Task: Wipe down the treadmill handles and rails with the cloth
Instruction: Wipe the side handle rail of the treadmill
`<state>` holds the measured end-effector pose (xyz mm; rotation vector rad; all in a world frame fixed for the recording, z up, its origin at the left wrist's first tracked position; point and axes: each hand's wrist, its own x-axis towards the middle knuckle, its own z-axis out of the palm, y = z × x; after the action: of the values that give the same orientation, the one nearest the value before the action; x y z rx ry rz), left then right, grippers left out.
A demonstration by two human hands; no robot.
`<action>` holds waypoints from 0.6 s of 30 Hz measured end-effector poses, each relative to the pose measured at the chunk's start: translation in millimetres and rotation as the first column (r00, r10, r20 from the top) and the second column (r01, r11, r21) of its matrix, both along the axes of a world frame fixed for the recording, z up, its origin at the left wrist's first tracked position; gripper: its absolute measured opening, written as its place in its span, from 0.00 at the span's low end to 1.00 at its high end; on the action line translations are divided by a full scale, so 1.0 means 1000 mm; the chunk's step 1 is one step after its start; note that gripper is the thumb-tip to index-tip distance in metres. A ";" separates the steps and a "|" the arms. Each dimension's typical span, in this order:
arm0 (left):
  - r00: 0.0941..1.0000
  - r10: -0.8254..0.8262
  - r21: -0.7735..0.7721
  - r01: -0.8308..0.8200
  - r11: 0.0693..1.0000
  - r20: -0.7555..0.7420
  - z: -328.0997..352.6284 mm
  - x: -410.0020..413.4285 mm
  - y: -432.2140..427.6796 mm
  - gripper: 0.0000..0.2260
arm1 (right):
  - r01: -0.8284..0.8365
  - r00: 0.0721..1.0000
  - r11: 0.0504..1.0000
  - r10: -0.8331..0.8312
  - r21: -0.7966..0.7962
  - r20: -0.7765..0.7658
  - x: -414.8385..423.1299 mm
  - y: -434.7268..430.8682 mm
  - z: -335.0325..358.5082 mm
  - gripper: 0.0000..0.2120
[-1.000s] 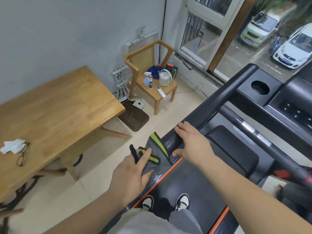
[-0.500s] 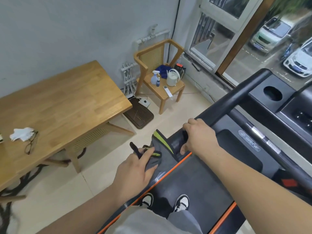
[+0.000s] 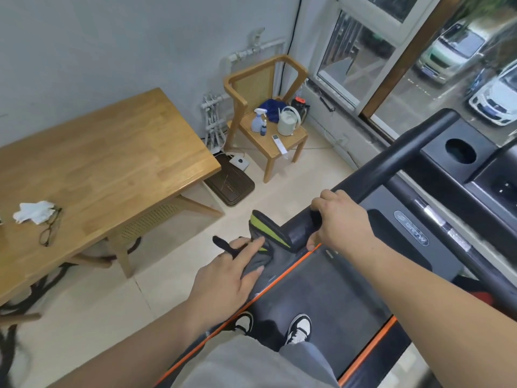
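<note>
I stand on the treadmill belt (image 3: 316, 292). Its black left handrail (image 3: 391, 161) runs from the console down toward me. My right hand (image 3: 340, 222) grips the lower end of that rail, fingers curled over it. A grey cloth with green and black trim (image 3: 268, 239) hangs just below the rail's end. My left hand (image 3: 229, 273) holds this cloth, pinching it between thumb and fingers, index finger stretched along it. A second rail (image 3: 453, 233) with silver sensor strips crosses to the right.
The console with a round cup hole (image 3: 460, 151) is at the upper right. To the left stands a wooden table (image 3: 98, 152) with glasses and a white rag (image 3: 33, 212). A wooden chair (image 3: 268, 113) with a spray bottle and a jug stands by the window.
My right hand has closed round the handrail's lower end, from resting flat on it. The view has shifted slightly; my left hand keeps hold of the cloth.
</note>
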<state>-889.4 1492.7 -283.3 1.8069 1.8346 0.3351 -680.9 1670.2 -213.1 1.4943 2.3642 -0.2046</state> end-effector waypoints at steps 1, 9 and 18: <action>1.000 0.004 -0.012 -0.004 1.000 0.000 -0.004 0.000 0.008 0.24 | 0.008 1.000 1.000 -0.008 -0.001 -0.007 0.000 0.000 -0.001 0.37; 0.932 0.254 -0.328 -0.163 0.930 0.258 -0.020 0.008 0.053 0.22 | 0.054 0.995 0.998 -0.055 -0.014 -0.081 0.004 -0.007 -0.006 0.38; 0.885 0.294 -0.117 -0.270 0.956 0.360 -0.035 -0.006 -0.001 0.24 | 0.078 0.991 0.997 -0.079 -0.010 -0.104 0.004 -0.005 -0.008 0.40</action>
<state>-895.0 1492.1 -318.1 1.3174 1.8020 0.6735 -676.9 1664.8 -221.6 1.6116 2.3841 -0.3160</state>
